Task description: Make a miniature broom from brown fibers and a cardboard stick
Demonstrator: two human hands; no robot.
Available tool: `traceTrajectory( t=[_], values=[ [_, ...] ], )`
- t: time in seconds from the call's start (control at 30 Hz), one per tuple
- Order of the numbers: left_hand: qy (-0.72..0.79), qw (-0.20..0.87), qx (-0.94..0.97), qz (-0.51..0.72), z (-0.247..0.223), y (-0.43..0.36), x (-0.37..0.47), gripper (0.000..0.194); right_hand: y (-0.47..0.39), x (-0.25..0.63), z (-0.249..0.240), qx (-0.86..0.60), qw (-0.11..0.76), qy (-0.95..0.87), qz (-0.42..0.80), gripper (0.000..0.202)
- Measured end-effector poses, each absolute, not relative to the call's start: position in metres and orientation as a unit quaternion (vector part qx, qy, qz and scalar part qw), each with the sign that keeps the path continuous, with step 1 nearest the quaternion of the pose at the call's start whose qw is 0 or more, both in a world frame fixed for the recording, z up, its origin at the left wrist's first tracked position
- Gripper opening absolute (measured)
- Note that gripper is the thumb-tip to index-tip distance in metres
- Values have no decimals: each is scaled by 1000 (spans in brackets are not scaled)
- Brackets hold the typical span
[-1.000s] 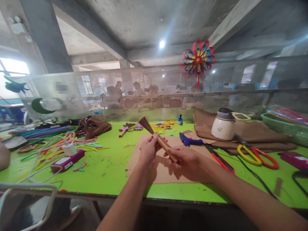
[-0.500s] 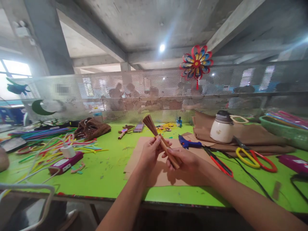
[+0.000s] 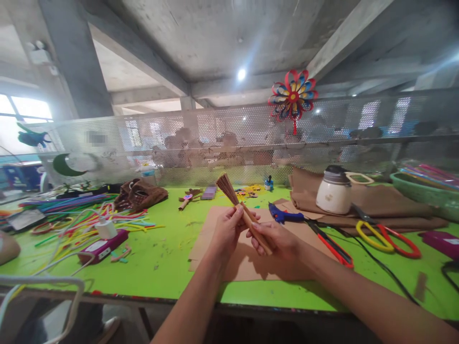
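A brown paper roll [image 3: 228,188] with a fringed, brush-like end is held aslant above the table, fringe pointing up and to the left. My left hand [image 3: 229,225] pinches it just below the fringe, between thumb and fingers. Lower down, my right hand [image 3: 275,240] is closed around the plain tan part, close to its bottom end. Beneath both hands lie flat sheets of brown paper [image 3: 211,248]. To the right of them rest a blue glue gun [image 3: 285,214] and a red-and-black cutter [image 3: 335,249].
Yellow-and-red-handled scissors [image 3: 387,239] and a cream jug [image 3: 333,193] stand right, by folded brown material [image 3: 380,200]. At left are a purple power strip [image 3: 102,246] with cables and many coloured stems [image 3: 107,215]. A perforated screen [image 3: 201,129] rises behind the green table [image 3: 165,267].
The whole view has shifted slightly, so the table items sit a little farther right. Both hands keep their hold on the paper roll, whose lower end looks narrower now.
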State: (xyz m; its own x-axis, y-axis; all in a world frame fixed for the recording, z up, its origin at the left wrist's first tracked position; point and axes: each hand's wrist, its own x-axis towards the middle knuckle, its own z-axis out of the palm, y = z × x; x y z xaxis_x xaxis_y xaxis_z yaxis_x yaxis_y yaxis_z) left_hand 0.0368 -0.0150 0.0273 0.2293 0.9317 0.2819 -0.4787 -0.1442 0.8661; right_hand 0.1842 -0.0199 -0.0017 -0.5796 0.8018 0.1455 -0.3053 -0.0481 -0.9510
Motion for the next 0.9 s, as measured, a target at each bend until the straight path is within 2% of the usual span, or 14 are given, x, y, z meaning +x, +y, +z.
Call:
traceTrajectory(
  t=[0.3,0.6,0.73,0.9],
  values=[
    [215,610,481,593,23,-18,41,28,-22,181,1,-212,398,-495,743,32],
    [218,608,478,596,24,-14,36,30,-19,185,-2,-247,397,-537,703,37],
    [192,624,455,606,23,-9,31,25,-21,192,6,-233,360,-566,704,32],
    [171,637,445,606,21,-6,30,19,-23,192,6,-211,373,-584,689,31]
  ],
)
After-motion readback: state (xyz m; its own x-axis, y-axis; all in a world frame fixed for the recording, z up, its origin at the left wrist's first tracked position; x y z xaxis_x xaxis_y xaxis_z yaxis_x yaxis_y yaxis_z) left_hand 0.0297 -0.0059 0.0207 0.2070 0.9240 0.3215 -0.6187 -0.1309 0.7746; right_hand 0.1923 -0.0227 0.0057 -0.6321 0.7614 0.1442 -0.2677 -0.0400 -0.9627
